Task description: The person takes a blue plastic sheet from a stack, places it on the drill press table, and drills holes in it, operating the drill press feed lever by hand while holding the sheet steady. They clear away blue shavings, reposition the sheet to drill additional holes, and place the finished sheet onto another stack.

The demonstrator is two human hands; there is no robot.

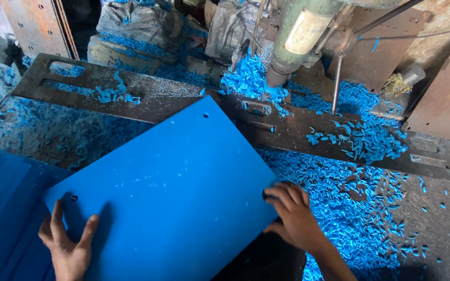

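A flat blue plastic sheet (173, 192) lies tilted in front of me, with small drilled holes near its far corner, its left corner and its right corner. My left hand (67, 244) rests flat on the sheet's near-left part, fingers spread. At the sheet's right corner my right hand (291, 216) curls its fingers over the edge and grips it. A green drill press head (300, 39) stands beyond the sheet's far corner, its bit buried in a heap of blue shavings (251, 78).
A long rusty slotted steel plate (147, 96) runs across under the drill. Blue plastic shavings (350, 208) cover the ground at right. More blue sheets (1, 208) are stacked at left. Sacks and rusty metal panels stand behind.
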